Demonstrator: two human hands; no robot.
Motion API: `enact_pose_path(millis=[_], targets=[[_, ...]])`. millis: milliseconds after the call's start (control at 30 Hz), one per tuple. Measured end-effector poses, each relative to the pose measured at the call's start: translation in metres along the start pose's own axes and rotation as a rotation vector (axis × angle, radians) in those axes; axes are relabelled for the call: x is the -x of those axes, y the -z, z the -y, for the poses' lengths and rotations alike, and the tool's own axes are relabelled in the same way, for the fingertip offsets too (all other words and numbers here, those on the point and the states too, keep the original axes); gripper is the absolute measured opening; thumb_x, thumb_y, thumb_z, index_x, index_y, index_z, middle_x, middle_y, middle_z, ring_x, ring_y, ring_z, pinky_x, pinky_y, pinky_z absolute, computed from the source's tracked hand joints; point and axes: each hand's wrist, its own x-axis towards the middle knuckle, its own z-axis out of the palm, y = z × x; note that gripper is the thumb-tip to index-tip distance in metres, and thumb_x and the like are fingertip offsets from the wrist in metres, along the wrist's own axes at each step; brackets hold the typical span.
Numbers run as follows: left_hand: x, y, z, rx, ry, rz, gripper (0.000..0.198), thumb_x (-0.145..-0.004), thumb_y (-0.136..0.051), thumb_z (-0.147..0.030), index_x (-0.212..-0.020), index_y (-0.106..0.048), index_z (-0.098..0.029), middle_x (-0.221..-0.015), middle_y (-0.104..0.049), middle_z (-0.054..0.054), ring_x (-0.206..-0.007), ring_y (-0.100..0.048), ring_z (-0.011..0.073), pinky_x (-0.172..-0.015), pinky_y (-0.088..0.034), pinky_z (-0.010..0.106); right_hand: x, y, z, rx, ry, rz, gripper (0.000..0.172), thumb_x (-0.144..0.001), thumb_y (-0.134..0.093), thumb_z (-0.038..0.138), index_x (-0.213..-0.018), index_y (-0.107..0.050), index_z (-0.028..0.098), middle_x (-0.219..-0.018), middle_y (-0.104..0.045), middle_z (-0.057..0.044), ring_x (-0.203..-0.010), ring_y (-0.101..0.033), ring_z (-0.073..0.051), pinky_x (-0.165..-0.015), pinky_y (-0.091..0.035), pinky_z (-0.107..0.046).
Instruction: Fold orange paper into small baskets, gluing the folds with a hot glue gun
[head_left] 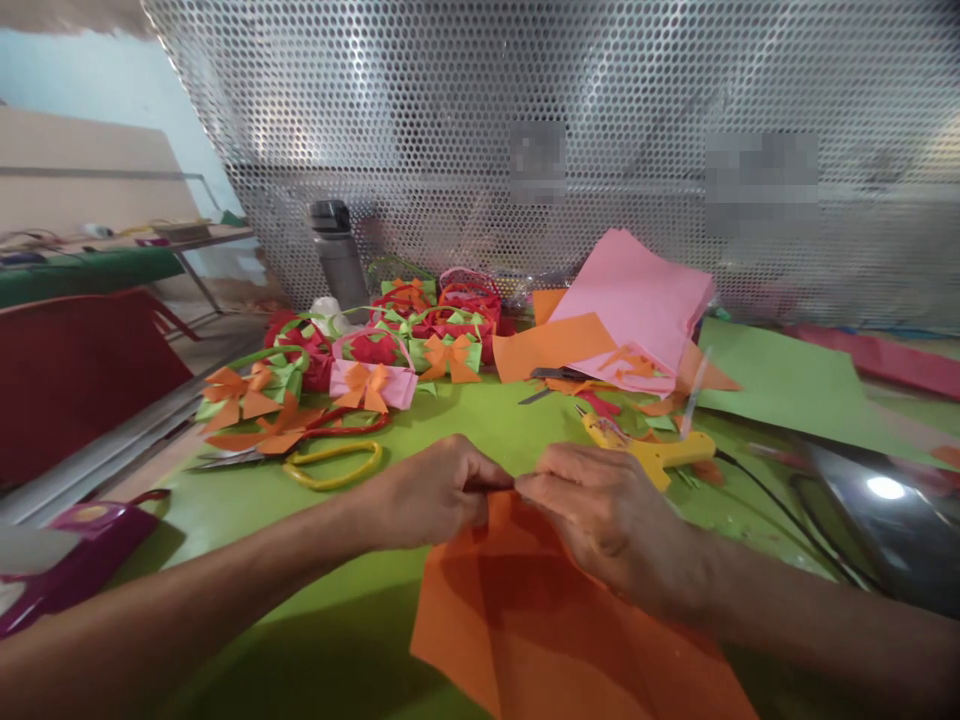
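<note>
An orange sheet of paper [555, 630] with crease lines stretches from my hands down to the lower edge of the view. My left hand [439, 490] pinches its far edge, fingers curled in. Close beside it, my right hand [607, 510] grips the same edge with bent fingers; the fingertips of both hands nearly meet and partly hide the paper there. Left of my left hand lie scissors [334, 468] with a yellow and a red handle loop. Just beyond my right hand is a yellow glue gun [645, 445] with a black cord.
Small paper bags [373, 380] with bows and handles crowd the back left, near a grey bottle [337, 255]. Pink paper [630, 300] and green paper [787, 375] lie at the back right. A purple tape dispenser [97, 550] sits left, a dark shiny phone-like object [885, 540] right. A perforated metal panel [450, 120] stands behind.
</note>
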Motion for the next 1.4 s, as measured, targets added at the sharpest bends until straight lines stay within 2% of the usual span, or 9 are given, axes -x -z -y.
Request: enact_pose_path(millis=[100, 200, 367, 533, 667, 867, 1100, 1267, 1400], targets=[[0.001, -0.001, -0.002, -0.046, 0.003, -0.007, 0.029, -0.069, -0.037, -0.007, -0.073, -0.066, -0.012, -0.056, -0.049, -0.004, -0.051, -0.037, 0.0069, -0.045, -0.028, 0.017, -0.004, 0.001, 0.0, -0.191, -0.151, 0.013, 0.022, -0.084, -0.044, 0.011, -0.074, -0.062, 0.017, -0.066, -0.051, 0.0, -0.059, -0.043, -0.011, -0.055, -0.03, -0.025], [0.003, -0.001, -0.007, -0.102, -0.006, -0.048, 0.028, -0.068, -0.036, -0.006, -0.067, -0.063, -0.013, -0.053, -0.04, -0.005, -0.048, -0.032, 0.006, -0.043, -0.025, 0.016, -0.01, 0.006, -0.002, -0.438, -0.354, 0.08, 0.019, -0.083, -0.05, 0.02, -0.066, -0.059, 0.017, -0.06, -0.047, 0.003, -0.055, -0.041, -0.009, -0.051, -0.028, -0.023], [0.007, -0.002, -0.009, -0.161, 0.005, -0.086, 0.028, -0.069, -0.035, -0.008, -0.067, -0.062, -0.013, -0.053, -0.038, -0.005, -0.046, -0.03, 0.0059, -0.04, -0.022, 0.017, -0.016, 0.013, -0.007, -0.746, -0.589, 0.203, 0.031, -0.079, -0.055, 0.036, -0.056, -0.047, 0.017, -0.051, -0.027, 0.008, -0.047, -0.023, -0.006, -0.042, -0.016, -0.023], [0.008, -0.004, -0.006, -0.204, 0.006, -0.098, 0.031, -0.07, -0.032, -0.008, -0.069, -0.063, -0.015, -0.054, -0.042, -0.004, -0.046, -0.033, 0.0064, -0.04, -0.021, 0.018, -0.018, 0.012, -0.008, -0.879, -0.719, 0.262, 0.025, -0.071, -0.063, 0.038, -0.061, -0.057, 0.015, -0.048, -0.033, 0.008, -0.045, -0.024, -0.006, -0.041, -0.016, -0.022], [0.008, -0.004, -0.006, -0.203, 0.013, -0.084, 0.031, -0.069, -0.032, -0.007, -0.069, -0.063, -0.014, -0.055, -0.042, -0.004, -0.047, -0.032, 0.0065, -0.041, -0.023, 0.018, -0.02, 0.017, -0.003, -0.774, -0.708, 0.268, 0.021, -0.071, -0.061, 0.034, -0.063, -0.062, 0.015, -0.05, -0.038, 0.006, -0.048, -0.028, -0.006, -0.043, -0.02, -0.021], [0.008, -0.005, -0.01, -0.177, 0.024, -0.063, 0.033, -0.072, -0.032, -0.008, -0.072, -0.064, -0.015, -0.055, -0.04, -0.005, -0.048, -0.03, 0.0068, -0.042, -0.024, 0.018, -0.02, 0.02, 0.001, -0.64, -0.625, 0.234, 0.019, -0.075, -0.056, 0.028, -0.062, -0.062, 0.015, -0.049, -0.037, 0.007, -0.048, -0.028, -0.007, -0.045, -0.022, -0.022], [0.008, -0.006, -0.01, -0.203, 0.045, -0.085, 0.036, -0.069, -0.032, -0.007, -0.077, -0.065, -0.018, -0.056, -0.046, -0.005, -0.049, -0.035, 0.0075, -0.042, -0.023, 0.018, -0.017, 0.015, 0.003, -0.507, -0.538, 0.166, 0.017, -0.078, -0.054, 0.021, -0.065, -0.064, 0.016, -0.061, -0.056, 0.002, -0.059, -0.046, -0.01, -0.053, -0.032, -0.023], [0.008, -0.005, -0.008, -0.188, 0.042, -0.071, 0.035, -0.07, -0.032, -0.007, -0.075, -0.065, -0.014, -0.058, -0.048, -0.004, -0.05, -0.039, 0.008, -0.043, -0.024, 0.019, -0.014, 0.01, 0.005, -0.446, -0.505, 0.12, 0.018, -0.079, -0.054, 0.019, -0.063, -0.062, 0.017, -0.061, -0.057, 0.002, -0.058, -0.048, -0.01, -0.054, -0.033, -0.024], [0.007, -0.003, -0.011, -0.201, 0.036, -0.051, 0.037, -0.066, -0.032, -0.004, -0.077, -0.066, -0.013, -0.057, -0.044, -0.005, -0.05, -0.035, 0.0071, -0.043, -0.023, 0.019, -0.012, 0.006, 0.006, -0.333, -0.454, 0.087, 0.018, -0.081, -0.053, 0.018, -0.065, -0.062, 0.017, -0.062, -0.057, 0.002, -0.06, -0.049, -0.011, -0.057, -0.033, -0.025]])
